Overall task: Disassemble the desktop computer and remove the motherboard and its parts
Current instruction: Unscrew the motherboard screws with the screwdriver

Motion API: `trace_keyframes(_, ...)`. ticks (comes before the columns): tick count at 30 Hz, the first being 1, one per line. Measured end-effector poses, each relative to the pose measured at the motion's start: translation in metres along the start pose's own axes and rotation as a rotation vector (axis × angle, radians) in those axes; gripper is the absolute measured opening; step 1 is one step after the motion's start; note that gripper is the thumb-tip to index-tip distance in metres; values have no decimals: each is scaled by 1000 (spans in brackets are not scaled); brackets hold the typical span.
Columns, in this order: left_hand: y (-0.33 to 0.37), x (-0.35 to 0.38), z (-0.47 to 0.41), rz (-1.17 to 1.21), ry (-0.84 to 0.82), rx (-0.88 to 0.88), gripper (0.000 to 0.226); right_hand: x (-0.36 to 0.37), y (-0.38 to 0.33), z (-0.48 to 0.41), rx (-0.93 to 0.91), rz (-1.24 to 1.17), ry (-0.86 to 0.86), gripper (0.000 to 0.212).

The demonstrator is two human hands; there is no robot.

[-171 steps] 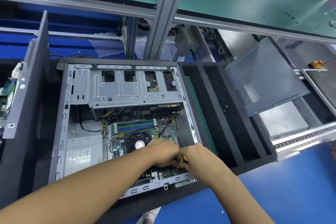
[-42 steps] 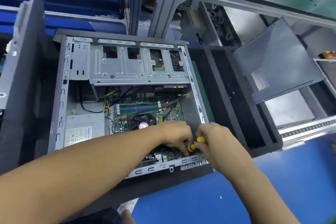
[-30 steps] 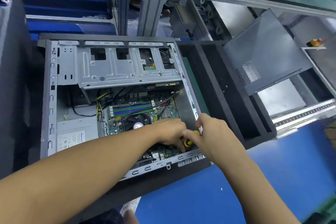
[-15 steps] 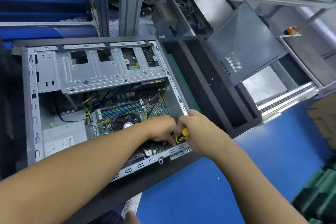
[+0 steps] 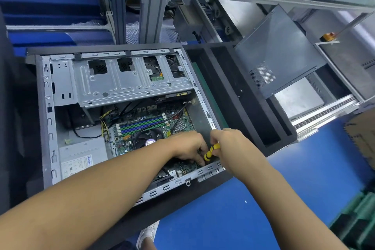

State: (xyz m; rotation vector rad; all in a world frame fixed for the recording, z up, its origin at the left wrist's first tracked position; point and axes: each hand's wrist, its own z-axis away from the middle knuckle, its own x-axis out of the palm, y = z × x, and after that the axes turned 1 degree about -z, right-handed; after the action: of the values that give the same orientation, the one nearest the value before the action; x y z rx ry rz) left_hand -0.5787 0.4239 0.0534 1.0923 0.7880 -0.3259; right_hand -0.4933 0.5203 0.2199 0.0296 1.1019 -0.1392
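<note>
An open desktop case (image 5: 47, 119) lies on its side with its green motherboard (image 5: 142, 128) exposed inside. My right hand (image 5: 231, 146) grips a yellow-and-black screwdriver (image 5: 211, 151) pointed down at the board's near right corner. My left hand (image 5: 187, 146) reaches in beside it, fingers curled down by the screwdriver's tip; what they touch is hidden. A black CPU fan (image 5: 147, 138) sits just left of my left hand. Blue and green memory slots (image 5: 142, 124) run across the board.
A silver drive cage (image 5: 125, 79) spans the case's far half. A grey power supply (image 5: 81, 158) fills the near left corner. Black foam trays (image 5: 243, 103) lie to the right, with the removed side panel (image 5: 278, 55) leaning beyond them. Blue matting (image 5: 294, 178) covers the bench.
The view has swung about while both hands stayed at the board's near right corner. The screwdriver handle has shifted a little between my hands.
</note>
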Motion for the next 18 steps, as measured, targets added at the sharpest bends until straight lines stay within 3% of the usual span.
trace_keyframes(4,0,1,-2,-19,14,-21,21,0,4,4,-71,-6,-63,28)
trace_keyframes(6,1,2,-1,-66,67,-52,26,2,4,5,-73,-32,-57,21)
trace_keyframes(7,1,2,-1,-75,80,-54,24,2,3,5,-54,-70,-26,14)
trace_keyframes(10,2,1,1,-77,83,-35,19,6,-2,2,105,-58,57,30)
trace_keyframes(12,3,0,0,-108,76,-19,29,9,-3,1,149,6,74,29)
trace_keyframes(16,2,1,1,-38,71,-32,32,9,-4,4,51,17,57,17)
trace_keyframes(18,3,-1,2,-11,42,-16,34,8,-2,6,-13,19,21,25)
